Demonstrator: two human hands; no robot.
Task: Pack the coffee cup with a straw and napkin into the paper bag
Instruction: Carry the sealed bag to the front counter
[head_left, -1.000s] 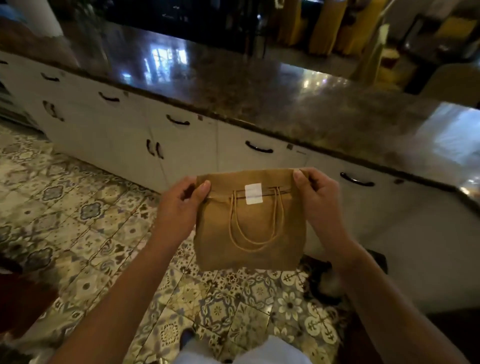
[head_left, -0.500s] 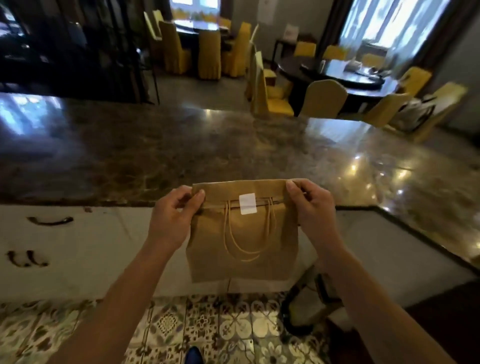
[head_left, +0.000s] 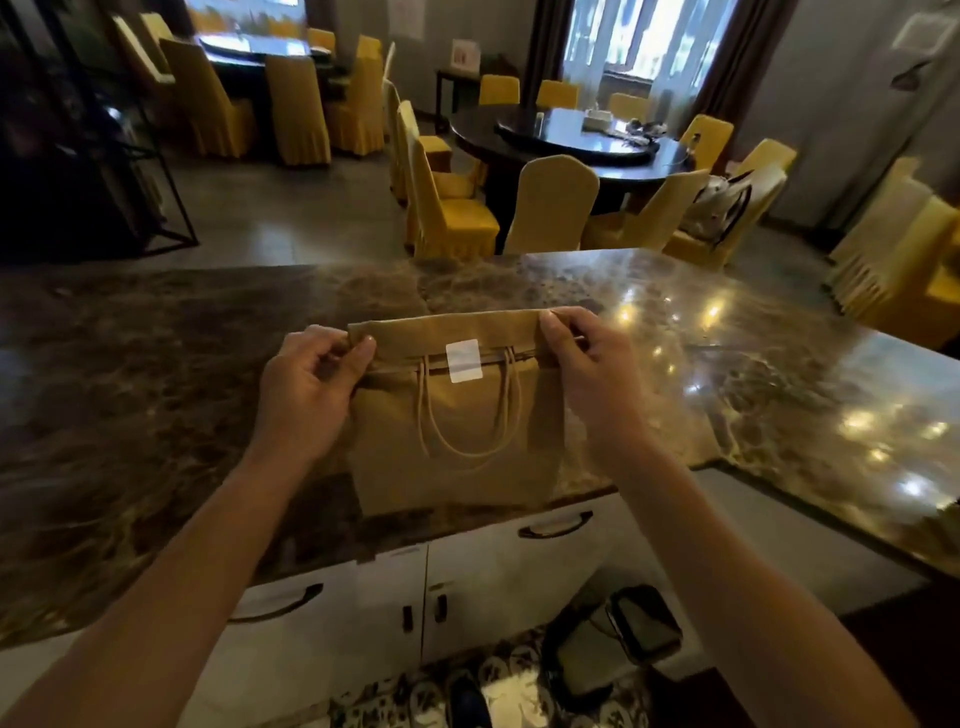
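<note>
Paper bag (head_left: 457, 441): brown kraft, matte, roughly square, top folded over toward the viewer and sealed at centre with a small white rectangular sticker (head_left: 464, 361). Twisted paper-cord handles (head_left: 462, 415) hanging flat down the front in two nested U-loops. Held upright at frame centre, over the near edge of the counter; contact between base and counter not determinable.

Left hand (head_left: 306, 387): at 9 o'clock of the bag, fingers closed in a pinch on the upper left corner of the fold, thumb in front, remaining fingers curled.

Right hand (head_left: 587, 371): at 3 o'clock of the bag, fingers pinched shut on the upper right corner of the fold, thumb toward the front.

Progress, judged: packing apparently complete, since bag closed and stickered; cup, straw and napkin not visible, presumably inside, unconfirmed. Remaining, at most: setting down or handing over.

Counter (head_left: 156, 389): polished dark brown marble, mottled veining, glossy, bright light reflections at 3 o'clock.

Cabinets (head_left: 493, 582): at 6 o'clock, white flat-front doors, dark curved handles.

Floor (head_left: 519, 680): at 6 o'clock, patterned tile, partly seen.

Dining room: from 10 to 2 o'clock, round dark table (head_left: 571, 143), chairs in pleated yellow fabric covers (head_left: 550, 202), curtained window (head_left: 644, 47) at 1 o'clock.
</note>
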